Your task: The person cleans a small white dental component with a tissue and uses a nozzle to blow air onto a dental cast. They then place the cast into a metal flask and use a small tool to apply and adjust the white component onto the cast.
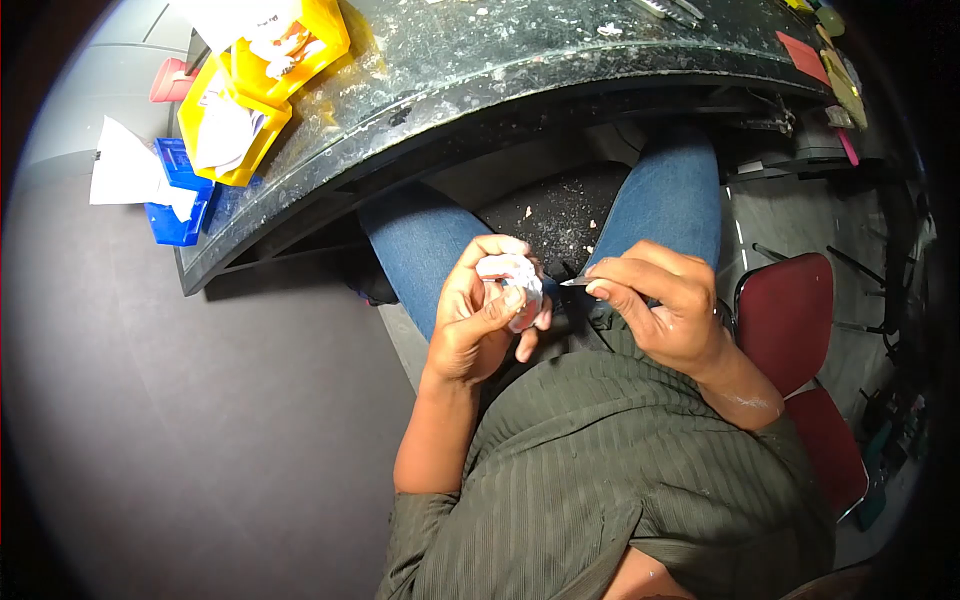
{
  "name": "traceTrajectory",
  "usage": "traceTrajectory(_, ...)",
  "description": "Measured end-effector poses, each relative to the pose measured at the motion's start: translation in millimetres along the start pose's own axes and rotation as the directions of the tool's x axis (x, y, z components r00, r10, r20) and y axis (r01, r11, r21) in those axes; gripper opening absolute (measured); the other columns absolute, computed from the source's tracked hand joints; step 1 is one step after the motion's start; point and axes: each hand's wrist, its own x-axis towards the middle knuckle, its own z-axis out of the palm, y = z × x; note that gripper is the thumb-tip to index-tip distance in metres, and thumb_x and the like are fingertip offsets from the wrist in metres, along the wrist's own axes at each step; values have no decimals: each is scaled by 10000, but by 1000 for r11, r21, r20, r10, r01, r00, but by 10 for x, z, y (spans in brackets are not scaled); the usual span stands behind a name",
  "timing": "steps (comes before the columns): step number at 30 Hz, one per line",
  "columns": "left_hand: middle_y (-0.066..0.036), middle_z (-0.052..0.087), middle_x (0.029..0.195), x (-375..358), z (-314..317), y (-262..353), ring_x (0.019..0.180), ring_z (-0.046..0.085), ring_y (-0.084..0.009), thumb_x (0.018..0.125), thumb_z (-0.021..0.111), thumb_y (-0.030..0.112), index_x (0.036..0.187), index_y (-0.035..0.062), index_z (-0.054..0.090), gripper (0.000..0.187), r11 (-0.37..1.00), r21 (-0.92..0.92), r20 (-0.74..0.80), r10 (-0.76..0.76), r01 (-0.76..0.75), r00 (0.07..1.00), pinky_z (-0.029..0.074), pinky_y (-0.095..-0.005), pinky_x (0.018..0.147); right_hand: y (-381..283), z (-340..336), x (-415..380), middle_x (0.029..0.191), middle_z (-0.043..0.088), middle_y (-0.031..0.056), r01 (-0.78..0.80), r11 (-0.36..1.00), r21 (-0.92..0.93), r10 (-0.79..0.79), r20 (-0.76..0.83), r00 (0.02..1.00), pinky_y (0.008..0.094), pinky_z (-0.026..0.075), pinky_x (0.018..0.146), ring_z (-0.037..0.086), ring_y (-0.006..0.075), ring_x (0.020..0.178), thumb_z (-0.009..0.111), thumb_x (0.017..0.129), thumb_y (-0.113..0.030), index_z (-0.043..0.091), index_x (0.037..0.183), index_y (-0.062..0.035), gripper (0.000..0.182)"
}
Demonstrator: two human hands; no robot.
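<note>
My left hand (pixel 468 318) is closed around a denture (pixel 524 288), a curved pink and white piece dusted with white, with the thumb pressed on its near side. Pinched between thumb and fingers of my right hand (pixel 668 305) is a small knife (pixel 576 282), its thin pale tip pointing left toward the denture. A short gap shows between tip and denture. Most of the knife's handle is hidden in the right hand. Both hands are raised over my lap, in front of the bench edge.
Along the top runs a dark, white-speckled bench (pixel 450 75). Yellow bins (pixel 240 170) with scraps and a blue bin (pixel 178 228) stand at its left, near a pink cup (pixel 172 80). White crumbs lie on a dark surface (pixel 545 215) between my knees. Red chairs (pixel 790 315) stand to the right.
</note>
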Motion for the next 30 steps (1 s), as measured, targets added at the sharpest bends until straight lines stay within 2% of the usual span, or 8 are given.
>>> traceTrajectory(4, -121, 590, 1020, -32, 28, -6, 721, 557, -96, 835, 801, 46, 1321, 46, 427, 613, 971, 231, -51, 77, -63, 996, 394, -198, 454, -6, 55, -5, 711, 654, 80, 8, 999, -33, -8, -5, 1000, 323, 452, 501, 618, 193, 556, 814, 828, -64, 759, 924, -24, 117)
traceTrajectory(7, -114, 593, 1018, -37, 68, -25, 727, 555, -89, 840, 791, 19, 1315, 54, 424, 601, 889, 421, 40, 182, -182, 982, 425, -193, 512, -46, 45, -7, 688, 634, 71, -4, 995, -96, 8, 46, 999, 328, 444, 490, 611, 193, 542, 818, 822, -76, 764, 920, -37, 118)
traceTrajectory(9, -115, 595, 1003, -41, 86, -50, 734, 549, -84, 849, 778, 2, 1307, 59, 423, 581, 895, 399, 69, 189, -201, 979, 424, -186, 549, -73, 25, -7, 766, 704, 112, 19, 989, -147, 4, 156, 988, 304, 511, 546, 674, 208, 609, 810, 804, -28, 756, 928, 6, 139)
traceTrajectory(13, -127, 588, 974, -49, 89, -67, 720, 536, -81, 840, 773, -27, 1238, 71, 431, 533, 898, 381, 73, 211, -222, 975, 410, -184, 544, -75, 60, -11, 732, 684, 99, 60, 987, -147, -37, 154, 987, 312, 503, 535, 662, 219, 592, 809, 801, -32, 752, 918, 7, 136)
traceTrajectory(16, -130, 584, 958, -51, 92, -76, 696, 521, -72, 833, 770, -40, 1183, 82, 433, 501, 912, 359, 54, 193, -199, 980, 401, -183, 534, -72, 102, -22, 721, 675, 96, 82, 992, -100, -70, 116, 991, 316, 501, 532, 659, 223, 588, 802, 806, -30, 747, 910, 9, 124)
traceTrajectory(18, -129, 582, 951, -48, 97, -85, 682, 514, -66, 830, 766, -48, 1157, 88, 433, 486, 915, 354, 56, 185, -193, 981, 396, -183, 525, -71, 144, -10, 630, 540, 47, 88, 991, -105, -81, 67, 994, 337, 416, 459, 554, 196, 501, 799, 826, -85, 736, 881, -58, 88)
traceTrajectory(27, -118, 587, 911, -22, 81, -129, 581, 475, -51, 826, 725, -82, 1097, 100, 434, 438, 929, 309, 34, 205, -206, 978, 369, -186, 458, -56, 254, -93, 645, 561, 54, 104, 977, -185, -108, -11, 994, 332, 433, 458, 570, 195, 510, 781, 834, -71, 738, 890, -50, 74)
traceTrajectory(30, -89, 597, 933, -55, 139, -101, 700, 539, -78, 834, 740, -75, 1086, 77, 428, 429, 955, 261, -49, 159, -141, 986, 445, -217, 593, -41, 236, -51, 686, 614, 71, 93, 981, -171, -114, -115, 987, 325, 460, 474, 595, 201, 527, 769, 839, -35, 751, 923, -30, 86)
